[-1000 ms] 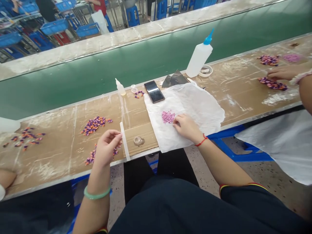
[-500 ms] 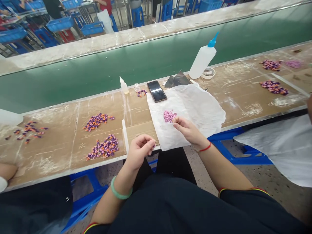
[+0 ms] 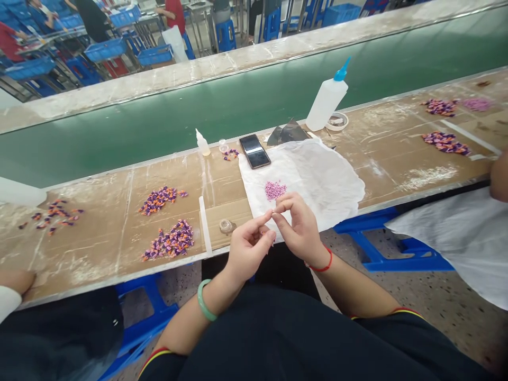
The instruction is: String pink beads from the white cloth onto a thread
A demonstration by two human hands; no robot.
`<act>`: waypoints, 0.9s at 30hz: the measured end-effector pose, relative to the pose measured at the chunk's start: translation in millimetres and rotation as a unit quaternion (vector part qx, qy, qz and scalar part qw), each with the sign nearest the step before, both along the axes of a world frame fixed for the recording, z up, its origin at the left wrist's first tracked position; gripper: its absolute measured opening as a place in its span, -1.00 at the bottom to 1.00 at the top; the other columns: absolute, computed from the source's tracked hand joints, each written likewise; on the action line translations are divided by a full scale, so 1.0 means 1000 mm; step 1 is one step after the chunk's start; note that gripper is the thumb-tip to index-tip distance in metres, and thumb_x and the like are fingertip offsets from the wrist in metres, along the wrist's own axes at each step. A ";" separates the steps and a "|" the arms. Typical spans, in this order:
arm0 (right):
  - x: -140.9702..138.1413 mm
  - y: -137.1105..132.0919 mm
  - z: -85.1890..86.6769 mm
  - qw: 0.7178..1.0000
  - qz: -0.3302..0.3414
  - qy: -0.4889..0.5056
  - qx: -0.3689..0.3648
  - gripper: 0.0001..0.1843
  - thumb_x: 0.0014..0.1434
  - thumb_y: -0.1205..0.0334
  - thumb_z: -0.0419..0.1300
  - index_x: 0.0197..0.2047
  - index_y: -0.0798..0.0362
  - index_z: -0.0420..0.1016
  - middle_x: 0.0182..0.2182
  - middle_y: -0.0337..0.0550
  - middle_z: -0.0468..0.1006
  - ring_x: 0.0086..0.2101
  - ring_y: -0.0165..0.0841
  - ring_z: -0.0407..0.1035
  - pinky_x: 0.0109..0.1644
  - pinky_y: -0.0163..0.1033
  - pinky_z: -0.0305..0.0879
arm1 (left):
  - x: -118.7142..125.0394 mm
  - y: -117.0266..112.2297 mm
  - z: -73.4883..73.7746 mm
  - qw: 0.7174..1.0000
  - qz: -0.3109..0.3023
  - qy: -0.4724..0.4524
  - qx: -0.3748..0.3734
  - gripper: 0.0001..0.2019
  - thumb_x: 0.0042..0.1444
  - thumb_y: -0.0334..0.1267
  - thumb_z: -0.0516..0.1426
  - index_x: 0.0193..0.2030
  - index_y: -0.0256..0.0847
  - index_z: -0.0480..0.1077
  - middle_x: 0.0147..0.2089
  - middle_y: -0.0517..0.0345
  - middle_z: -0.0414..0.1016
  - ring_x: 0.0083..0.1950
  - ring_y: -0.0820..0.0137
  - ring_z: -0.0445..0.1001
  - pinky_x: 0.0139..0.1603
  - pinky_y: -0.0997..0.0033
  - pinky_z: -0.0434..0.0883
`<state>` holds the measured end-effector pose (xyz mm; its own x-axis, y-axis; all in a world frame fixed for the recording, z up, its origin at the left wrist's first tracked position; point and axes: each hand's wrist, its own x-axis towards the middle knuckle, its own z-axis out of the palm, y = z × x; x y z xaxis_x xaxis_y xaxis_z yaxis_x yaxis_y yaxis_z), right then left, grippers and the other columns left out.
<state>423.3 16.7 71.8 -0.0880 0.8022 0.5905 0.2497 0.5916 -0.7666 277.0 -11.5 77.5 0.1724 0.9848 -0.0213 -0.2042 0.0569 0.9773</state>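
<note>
Your left hand (image 3: 249,253) has moved in beside your right hand (image 3: 300,226), both pinched, fingertips nearly touching, anything held too small to tell, above one tissue sheet (image 3: 331,180), one pink bead pile (image 3: 275,190).

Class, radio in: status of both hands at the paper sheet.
Left hand, right hand: fingertips touching, anything held too small to see. Pink granules on white paper, beyond. No obstruction.

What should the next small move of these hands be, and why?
Probably the right hand should reach to the pink granules on the white sheet: that pile lies just beyond its fingers, and the left hand is raised close beside it. Anything pinched between the fingertips is too small to see.
</note>
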 end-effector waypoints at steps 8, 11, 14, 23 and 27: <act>0.008 0.006 0.002 0.998 0.033 -0.022 0.049 -0.85 0.27 0.43 0.16 -0.25 -0.03 0.32 -0.31 -0.19 0.36 -0.25 -0.26 0.33 -0.15 -0.09 0.31 | -0.001 0.000 -0.002 0.994 -0.019 -0.072 -0.076 -0.56 0.02 -0.07 0.36 0.00 -0.28 0.57 -0.54 0.29 0.39 -0.60 0.60 0.23 -0.55 0.53 0.21; 0.012 0.009 0.005 0.996 0.055 -0.031 0.056 -0.85 0.28 0.43 0.17 -0.18 -0.04 0.37 -0.28 -0.16 0.40 -0.21 -0.25 0.35 -0.13 -0.07 0.36 | -0.003 0.000 0.001 0.991 -0.016 -0.083 -0.106 -0.57 -0.04 -0.07 0.39 -0.06 -0.28 0.57 -0.55 0.30 0.38 -0.59 0.60 0.23 -0.57 0.54 0.15; 0.016 0.013 0.008 0.987 0.063 -0.088 0.118 -0.80 0.30 0.42 0.18 -0.11 -0.10 0.49 -0.18 -0.12 0.49 -0.13 -0.21 0.40 -0.03 0.01 0.39 | -0.006 0.002 0.008 0.984 -0.011 -0.100 -0.150 -0.61 -0.13 -0.08 0.42 -0.21 -0.28 0.56 -0.56 0.29 0.37 -0.61 0.62 0.23 -0.60 0.57 0.07; 0.006 0.001 0.002 0.993 0.062 -0.029 0.093 -0.87 0.32 0.36 0.17 -0.25 -0.05 0.46 -0.08 -0.09 0.58 0.09 -0.14 0.39 0.18 0.09 0.35 | -0.007 0.007 0.013 0.967 -0.019 -0.140 -0.210 -0.61 -0.26 -0.08 0.48 -0.45 -0.30 0.47 -0.67 0.33 0.32 -0.68 0.70 0.09 -0.60 0.62 0.03; -0.007 -0.009 -0.004 0.994 0.069 0.082 -0.021 -0.87 0.33 0.21 0.21 -0.29 -0.04 0.47 -0.11 -0.07 0.53 0.04 -0.17 0.39 0.17 0.07 0.35 | -0.008 0.007 0.008 0.979 0.003 -0.104 -0.176 -0.54 -0.26 0.01 0.48 -0.47 -0.28 0.42 -0.66 0.35 0.27 -0.66 0.69 0.09 -0.60 0.64 0.03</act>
